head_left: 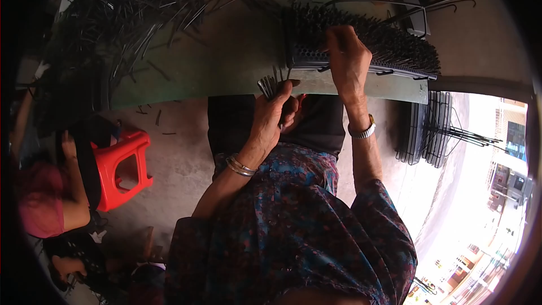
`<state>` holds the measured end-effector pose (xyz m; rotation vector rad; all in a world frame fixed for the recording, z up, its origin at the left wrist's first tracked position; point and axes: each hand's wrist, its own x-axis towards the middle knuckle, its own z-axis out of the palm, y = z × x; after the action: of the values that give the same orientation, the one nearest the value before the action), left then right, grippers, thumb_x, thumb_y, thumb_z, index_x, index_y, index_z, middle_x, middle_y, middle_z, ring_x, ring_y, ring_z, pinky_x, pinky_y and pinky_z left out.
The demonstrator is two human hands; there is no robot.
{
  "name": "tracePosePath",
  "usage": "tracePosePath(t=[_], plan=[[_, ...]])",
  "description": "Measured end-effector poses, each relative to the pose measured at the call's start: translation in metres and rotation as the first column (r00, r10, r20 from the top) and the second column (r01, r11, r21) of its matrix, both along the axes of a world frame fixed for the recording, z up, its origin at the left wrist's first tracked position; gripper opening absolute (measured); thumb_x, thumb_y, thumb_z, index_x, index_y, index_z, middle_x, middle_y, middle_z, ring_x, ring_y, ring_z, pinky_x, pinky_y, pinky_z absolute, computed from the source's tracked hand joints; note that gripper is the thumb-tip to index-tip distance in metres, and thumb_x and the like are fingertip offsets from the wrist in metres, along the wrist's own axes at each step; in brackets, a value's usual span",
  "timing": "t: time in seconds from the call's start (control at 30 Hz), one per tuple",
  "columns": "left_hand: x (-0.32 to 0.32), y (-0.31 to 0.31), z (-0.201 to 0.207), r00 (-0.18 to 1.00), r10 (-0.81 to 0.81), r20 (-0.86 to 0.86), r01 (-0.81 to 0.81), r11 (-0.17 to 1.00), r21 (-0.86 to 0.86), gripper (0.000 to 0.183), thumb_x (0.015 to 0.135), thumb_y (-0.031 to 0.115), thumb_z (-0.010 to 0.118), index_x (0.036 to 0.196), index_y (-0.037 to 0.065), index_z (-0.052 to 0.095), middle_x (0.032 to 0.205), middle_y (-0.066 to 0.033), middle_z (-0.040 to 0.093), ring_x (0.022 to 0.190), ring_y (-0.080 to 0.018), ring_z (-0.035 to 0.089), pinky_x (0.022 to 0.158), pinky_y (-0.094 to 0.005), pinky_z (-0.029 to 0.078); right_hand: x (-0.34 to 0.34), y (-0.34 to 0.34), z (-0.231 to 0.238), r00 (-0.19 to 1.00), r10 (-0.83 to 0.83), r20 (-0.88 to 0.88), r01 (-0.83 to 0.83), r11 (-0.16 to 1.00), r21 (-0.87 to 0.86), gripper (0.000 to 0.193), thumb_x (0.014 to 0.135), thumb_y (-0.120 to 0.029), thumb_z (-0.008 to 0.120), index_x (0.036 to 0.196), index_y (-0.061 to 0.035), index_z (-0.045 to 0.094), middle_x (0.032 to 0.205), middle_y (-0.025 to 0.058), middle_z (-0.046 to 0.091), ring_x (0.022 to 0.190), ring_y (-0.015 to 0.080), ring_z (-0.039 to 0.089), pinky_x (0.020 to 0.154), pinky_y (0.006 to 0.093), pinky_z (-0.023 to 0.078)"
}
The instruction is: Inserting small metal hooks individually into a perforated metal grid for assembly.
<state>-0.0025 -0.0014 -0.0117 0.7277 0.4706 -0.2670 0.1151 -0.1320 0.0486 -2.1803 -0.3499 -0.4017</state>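
Nearest us: the patterned shirt [282, 209], cut off at the lower edge. Left of the perforated rack [389, 44] we note a tangle of black strips [141, 22], its far side lost in shade, and a red stool [121, 166], partly hidden by dark clothing. Just below the rack's left end, the left hand [274, 113] is curled round a bundle of dark strips [267, 87], lower ends hidden. Over the rack's front, the right hand [350, 62] has bunched fingers; we cannot tell whether they pinch anything. Below the rack's right end, black grids [436, 130] border glare.
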Motion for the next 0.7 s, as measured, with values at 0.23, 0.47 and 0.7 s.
tracePosePath(t=[0.23, 0.47, 0.7], plan=[[0.0, 0.0, 0.006, 0.999, -0.035, 0.008, 0.035, 0.999, 0.002, 0.037, 0.09, 0.036, 0.065, 0.108, 0.003, 0.063, 0.06, -0.0005, 0.056, 0.041, -0.0066, 0.042, 0.036, -0.0203, 0.027, 0.004, 0.006, -0.012, 0.986, -0.01, 0.167, 0.056, 0.96, -0.273, 0.009, 0.085, -0.012, 0.066, 0.093, -0.0077, 0.067, 0.081, 0.0076, 0.06, 0.07, 0.0223, 0.061, 0.061, 0.0323, 0.047], [0.001, -0.002, 0.008, 0.998, -0.057, -0.025, 0.058, 0.998, 0.021, 0.038, 0.091, 0.035, 0.064, 0.112, 0.003, 0.062, 0.062, -0.0013, 0.056, 0.041, -0.0055, 0.04, 0.037, -0.0195, 0.025, 0.007, 0.011, -0.01, 0.984, -0.022, 0.174, 0.077, 0.946, -0.315, 0.013, 0.084, -0.017, 0.068, 0.095, -0.0127, 0.071, 0.086, 0.0065, 0.058, 0.072, 0.0247, 0.06, 0.062, 0.0343, 0.048], [-0.001, -0.004, 0.01, 0.997, -0.06, 0.04, 0.061, 0.998, -0.003, 0.039, 0.093, 0.035, 0.061, 0.117, 0.004, 0.061, 0.064, -0.0017, 0.058, 0.045, -0.0062, 0.044, 0.038, -0.0192, 0.028, 0.011, 0.006, -0.01, 0.981, 0.012, 0.191, 0.068, 0.912, -0.406, 0.011, 0.083, -0.02, 0.068, 0.093, -0.0158, 0.071, 0.089, 0.0059, 0.059, 0.072, 0.0249, 0.06, 0.061, 0.0349, 0.048]])
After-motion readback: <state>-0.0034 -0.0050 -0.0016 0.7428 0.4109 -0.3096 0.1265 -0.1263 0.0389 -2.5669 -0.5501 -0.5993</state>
